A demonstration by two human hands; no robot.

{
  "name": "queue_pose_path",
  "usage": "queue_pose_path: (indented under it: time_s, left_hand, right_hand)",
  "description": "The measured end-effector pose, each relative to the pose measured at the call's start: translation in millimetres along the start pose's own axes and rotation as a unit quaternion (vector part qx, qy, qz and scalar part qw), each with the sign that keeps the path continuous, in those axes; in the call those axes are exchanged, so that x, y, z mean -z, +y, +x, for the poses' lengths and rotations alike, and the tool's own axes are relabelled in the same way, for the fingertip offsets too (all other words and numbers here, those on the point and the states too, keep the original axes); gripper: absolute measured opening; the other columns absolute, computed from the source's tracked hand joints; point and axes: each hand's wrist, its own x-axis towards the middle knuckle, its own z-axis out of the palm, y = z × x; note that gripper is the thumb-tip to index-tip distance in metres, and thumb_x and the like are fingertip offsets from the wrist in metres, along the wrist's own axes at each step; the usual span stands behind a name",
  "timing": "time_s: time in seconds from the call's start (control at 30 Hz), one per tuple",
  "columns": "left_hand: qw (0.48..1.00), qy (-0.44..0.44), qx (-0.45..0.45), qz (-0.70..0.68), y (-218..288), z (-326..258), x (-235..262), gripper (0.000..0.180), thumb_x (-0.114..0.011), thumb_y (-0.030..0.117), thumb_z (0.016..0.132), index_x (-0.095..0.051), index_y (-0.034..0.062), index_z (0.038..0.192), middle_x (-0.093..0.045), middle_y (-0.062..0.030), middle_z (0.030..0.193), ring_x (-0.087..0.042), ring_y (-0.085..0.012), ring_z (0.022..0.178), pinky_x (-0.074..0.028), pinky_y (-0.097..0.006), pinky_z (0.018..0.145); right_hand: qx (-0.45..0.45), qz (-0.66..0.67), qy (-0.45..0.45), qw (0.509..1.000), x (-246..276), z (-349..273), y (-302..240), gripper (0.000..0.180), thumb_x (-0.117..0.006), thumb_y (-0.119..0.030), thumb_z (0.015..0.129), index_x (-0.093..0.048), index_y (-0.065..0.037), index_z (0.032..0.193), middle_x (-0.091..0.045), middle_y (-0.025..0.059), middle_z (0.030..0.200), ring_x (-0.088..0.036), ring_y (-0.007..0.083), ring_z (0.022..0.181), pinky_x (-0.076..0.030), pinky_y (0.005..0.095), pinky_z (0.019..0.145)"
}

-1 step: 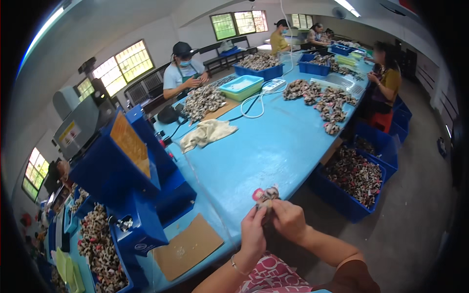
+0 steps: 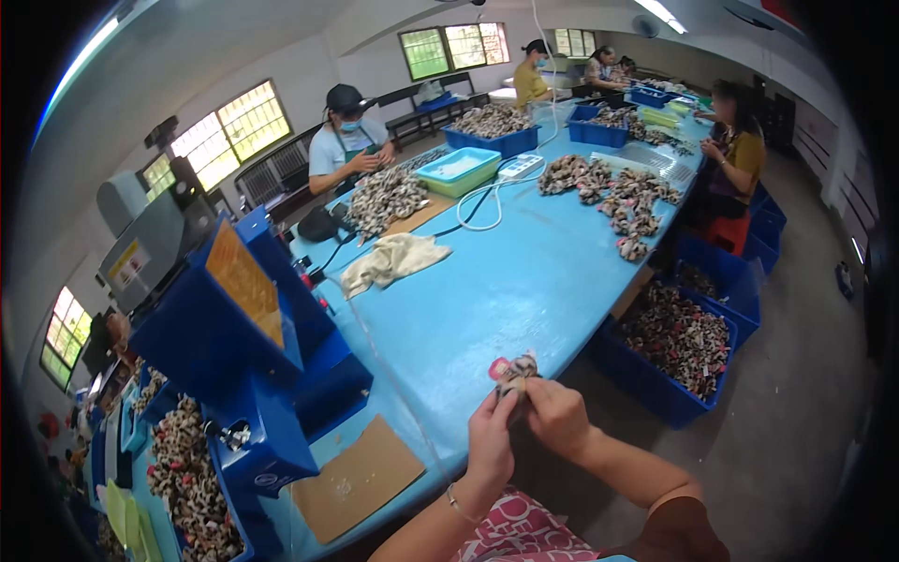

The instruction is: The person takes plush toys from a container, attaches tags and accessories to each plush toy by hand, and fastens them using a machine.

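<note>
Blue bench [image 2: 524, 290] runs away from both hands, which meet just past its near edge: left hand [image 2: 492, 440] and right hand [image 2: 555, 415] each pinch the same small brown-and-pink piece [image 2: 512, 372] between them. Left of the hands lies a cardboard sheet [image 2: 354, 478], right of them a blue crate [image 2: 674, 348] of similar pieces.

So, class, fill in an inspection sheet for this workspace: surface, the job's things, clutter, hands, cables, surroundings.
Surface: long blue table, mostly bare near the person.
Job's things: small plush toy held over the table edge.
Clutter: cream cloth, cardboard sheet, toy heaps, green tray.
Hands: left hand and right hand both grip the toy.
Cables: white cord looped beside a power strip.
Surroundings: blue machine, floor bin of toys, seated co-workers, windows.
</note>
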Motion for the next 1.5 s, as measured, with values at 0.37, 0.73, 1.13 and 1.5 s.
queue_pose_path:
  time_s: [0.37,0.73,1.13,1.5]
  left_hand:
    - [0.509,-0.052,-0.32,0.798,-60,56,-10,0.083,-0.059,0.058,0.088,-0.044,-0.0029,0.143,-0.046,-0.0213,0.147,-0.037,-0.0344,0.141,-0.019,-0.066,0.112]
    - [0.45,-0.074,-0.266,0.849,-60,68,-17,0.082,-0.067,0.055,0.08,-0.05,0.001,0.14,-0.05,-0.0218,0.142,-0.045,-0.0365,0.135,-0.032,-0.061,0.107]
    - [0.446,-0.069,-0.252,0.856,-51,66,-16,0.083,-0.07,0.051,0.078,-0.049,0.0011,0.141,-0.049,-0.0223,0.143,-0.045,-0.0366,0.135,-0.036,-0.057,0.107]
    - [0.476,-0.07,-0.238,0.844,-51,58,-10,0.089,-0.069,0.049,0.08,-0.038,-0.0012,0.147,-0.037,-0.0256,0.151,-0.037,-0.0405,0.14,-0.029,-0.058,0.112]
  right_hand:
    - [-0.041,-0.293,-0.064,0.953,-27,88,325,0.007,-0.058,-0.008,0.085,-0.058,-0.006,0.092,-0.064,0.011,0.086,-0.067,0.0283,0.083,-0.055,0.0405,0.068]
    - [-0.128,-0.359,-0.135,0.914,-69,163,473,0.011,-0.055,-0.009,0.087,-0.061,-0.007,0.097,-0.065,0.0096,0.095,-0.067,0.0259,0.089,-0.056,0.0397,0.073]
    - [-0.322,-0.377,-0.155,0.854,-89,182,453,0.021,-0.049,-0.013,0.096,-0.061,-0.005,0.11,-0.065,0.0127,0.11,-0.066,0.0268,0.101,-0.058,0.039,0.078]
    - [-0.256,-0.306,-0.157,0.904,-114,184,356,0.036,-0.059,-0.008,0.089,-0.056,0.0,0.123,-0.057,0.0164,0.125,-0.058,0.033,0.111,-0.055,0.0401,0.083]
